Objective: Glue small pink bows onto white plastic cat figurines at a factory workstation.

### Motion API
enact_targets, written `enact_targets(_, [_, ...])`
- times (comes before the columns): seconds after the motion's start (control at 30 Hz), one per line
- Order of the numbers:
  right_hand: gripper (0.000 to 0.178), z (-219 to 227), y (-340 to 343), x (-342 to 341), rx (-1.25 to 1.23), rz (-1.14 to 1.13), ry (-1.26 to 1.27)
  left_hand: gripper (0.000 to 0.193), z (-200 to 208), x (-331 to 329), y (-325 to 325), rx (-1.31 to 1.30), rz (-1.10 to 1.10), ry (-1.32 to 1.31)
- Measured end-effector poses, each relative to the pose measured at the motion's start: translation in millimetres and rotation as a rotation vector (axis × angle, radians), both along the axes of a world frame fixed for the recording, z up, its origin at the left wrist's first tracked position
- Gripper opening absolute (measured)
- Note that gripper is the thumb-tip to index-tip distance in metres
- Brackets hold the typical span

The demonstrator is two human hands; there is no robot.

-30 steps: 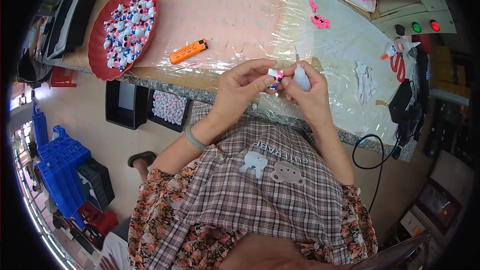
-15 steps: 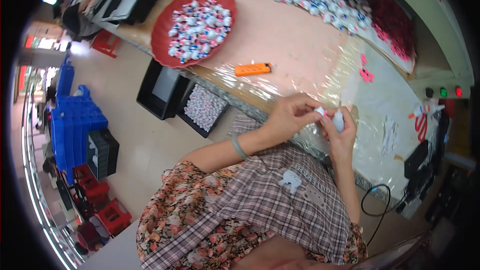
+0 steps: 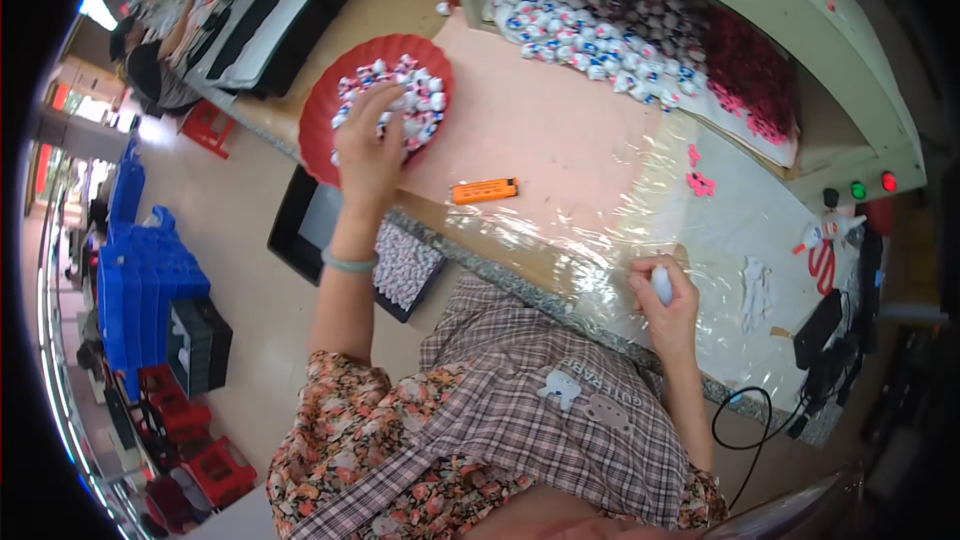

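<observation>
While the worktable [image 3: 405, 5] runs from the upper left to the lower right of the frame, its middle spread with a pink sheet [image 3: 560, 125], the pale green shelf [image 3: 840, 50] arches over its upper right. Under that arch lies a broad heap of white-and-blue figurines [image 3: 590, 55], and at its right end a deep pink heap [image 3: 750, 80] of tiny parts. I see hardly any pink on the white heap, so I judge those pieces left to do, and there are many.

At the upper left sits my red plate [image 3: 322, 105], well covered with small figurines [image 3: 425, 100] that do show pink among the white; I take these as done. By that measure a good batch is finished and a larger one remains.

My left hand [image 3: 368, 145] is over the plate, fingers loosely curved and thumb apart from them; I can make out no piece pinched between. My right hand [image 3: 676, 312], right of centre and lower down, has its fingers closed around a white bottle [image 3: 661, 285]; its tip is too unclear for me to read. The orange lighter [image 3: 483, 190] lies near the middle of the frame, touched by neither hand. Loose pink pieces [image 3: 700, 183] lie apart to the right.

The plated figurines look rounded and glossy, mostly white with dabs of pink and dark blue, tumbled at all angles; their finer details are too small to tell.
</observation>
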State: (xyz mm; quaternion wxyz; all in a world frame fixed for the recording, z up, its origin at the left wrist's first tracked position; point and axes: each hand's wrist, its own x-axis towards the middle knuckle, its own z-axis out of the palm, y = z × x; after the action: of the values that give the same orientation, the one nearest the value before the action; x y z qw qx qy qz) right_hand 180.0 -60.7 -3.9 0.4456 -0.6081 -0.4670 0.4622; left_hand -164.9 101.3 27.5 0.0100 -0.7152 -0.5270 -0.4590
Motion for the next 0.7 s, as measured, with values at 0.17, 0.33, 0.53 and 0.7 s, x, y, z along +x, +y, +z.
enact_targets(0.17, [0.014,1.2,-1.5,4.4,-0.012,0.008,0.018,0.031,-2.8,33.9,21.1,-0.037,-0.065,0.192])
enact_targets(0.33, [0.017,-1.4,-3.6,7.2,0.035,0.040,0.008,0.025,-24.3,136.4,54.0,-0.022,-0.466,0.114])
enact_targets(0.53, [0.018,-4.3,-8.1,11.7,-0.012,0.021,0.016,0.028,-34.9,236.4,86.9,0.102,-0.659,0.216])
enact_targets(0.7, [0.018,-3.9,-11.5,12.5,0.015,0.011,0.012,0.031,-49.6,263.7,108.8,0.143,-0.695,0.361])
